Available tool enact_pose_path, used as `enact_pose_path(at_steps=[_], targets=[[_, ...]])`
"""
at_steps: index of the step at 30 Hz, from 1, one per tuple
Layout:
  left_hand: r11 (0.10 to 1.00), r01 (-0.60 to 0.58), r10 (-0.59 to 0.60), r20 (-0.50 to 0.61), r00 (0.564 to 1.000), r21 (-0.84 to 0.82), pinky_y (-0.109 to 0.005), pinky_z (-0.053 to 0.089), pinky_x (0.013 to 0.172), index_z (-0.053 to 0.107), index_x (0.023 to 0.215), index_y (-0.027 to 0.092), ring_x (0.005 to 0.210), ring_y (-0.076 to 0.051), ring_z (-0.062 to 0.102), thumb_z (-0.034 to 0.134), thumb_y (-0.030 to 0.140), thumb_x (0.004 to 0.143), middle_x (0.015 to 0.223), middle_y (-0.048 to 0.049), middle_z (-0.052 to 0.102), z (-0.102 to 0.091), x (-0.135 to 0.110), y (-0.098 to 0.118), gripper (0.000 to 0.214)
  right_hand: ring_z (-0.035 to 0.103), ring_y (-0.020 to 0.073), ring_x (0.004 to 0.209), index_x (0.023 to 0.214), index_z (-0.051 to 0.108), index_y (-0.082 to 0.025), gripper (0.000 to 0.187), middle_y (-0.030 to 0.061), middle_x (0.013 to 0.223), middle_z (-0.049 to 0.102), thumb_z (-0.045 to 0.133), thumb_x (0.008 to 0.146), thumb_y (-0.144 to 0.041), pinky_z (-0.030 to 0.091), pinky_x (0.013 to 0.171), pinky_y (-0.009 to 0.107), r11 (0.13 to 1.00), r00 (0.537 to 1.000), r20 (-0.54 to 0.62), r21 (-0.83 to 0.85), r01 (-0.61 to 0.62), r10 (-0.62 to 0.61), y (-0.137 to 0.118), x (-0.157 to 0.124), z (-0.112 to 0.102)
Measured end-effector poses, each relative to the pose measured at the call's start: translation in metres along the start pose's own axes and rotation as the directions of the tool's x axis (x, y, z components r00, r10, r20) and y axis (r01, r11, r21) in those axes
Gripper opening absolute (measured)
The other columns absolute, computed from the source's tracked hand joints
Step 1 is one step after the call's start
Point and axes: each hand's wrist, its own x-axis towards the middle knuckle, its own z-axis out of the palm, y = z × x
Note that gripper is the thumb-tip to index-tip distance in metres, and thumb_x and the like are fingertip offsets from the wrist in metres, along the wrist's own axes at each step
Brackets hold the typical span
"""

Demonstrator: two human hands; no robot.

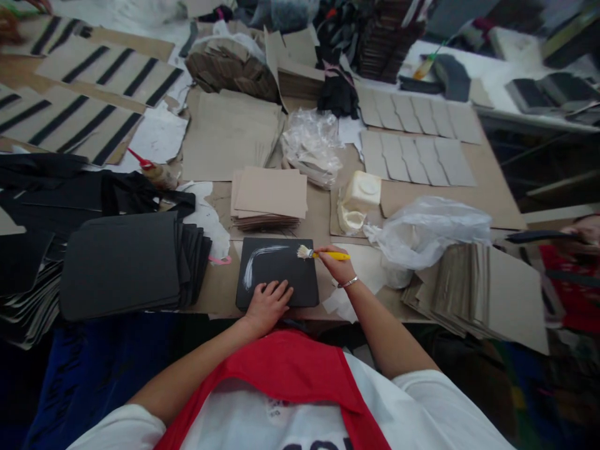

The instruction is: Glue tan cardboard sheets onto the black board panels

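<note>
A stack of black sheets (276, 269) lies in front of me, with a curved white streak of glue (255, 262) along the upper left of its top sheet. My left hand (269, 303) rests flat on the near edge of that sheet, fingers spread. Held in my right hand (336, 265) is a yellow-handled paintbrush (335, 255), its whitish bristles over the sheet's upper right. Whether the bristles touch the sheet, I cannot tell. Right of the stack's far side stands an open cream plastic container (363, 190), pale residue around its mouth.
Beige cards (269, 194) are piled beyond the black sheets. More black pieces (122, 259) stand stacked at left, near a red-tipped glue bottle (157, 172). On the right are a clear plastic bag (431, 228) and leaning grey boards (510, 294). Another person (574, 275) is at the far right.
</note>
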Motion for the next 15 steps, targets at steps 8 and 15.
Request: enact_pose_path(at_steps=[8, 15], targets=[[1.0, 0.003, -0.002, 0.04, 0.999, -0.03, -0.046, 0.04, 0.09, 0.051, 0.127, 0.028, 0.115, -0.028, 0.049, 0.055, 0.038, 0.083, 0.137, -0.0083, 0.049, -0.009, 0.001, 0.001, 0.046, 0.054, 0.0121, 0.058, 0.068, 0.065, -0.017, 0.024, 0.0007, 0.063, 0.062, 0.052, 0.074, -0.036, 0.042, 0.053, 0.023, 0.993, 0.983, 0.147, 0.027, -0.116, 0.111, 0.001, -0.079, -0.02], [0.994, 0.008, -0.035, -0.261, 0.965, -0.105, -0.037, 0.042, 0.095, 0.055, 0.12, 0.019, 0.115, -0.021, 0.051, 0.044, 0.036, 0.089, 0.125, -0.0112, 0.057, -0.056, 0.081, -0.051, 0.037, 0.039, 0.0073, 0.04, 0.089, 0.057, -0.02, 0.028, -0.0072, 0.051, 0.044, 0.051, 0.079, -0.045, 0.032, 0.038, 0.02, 0.937, 0.995, -0.089, 0.343, 0.065, -0.037, -0.06, 0.047, -0.025]])
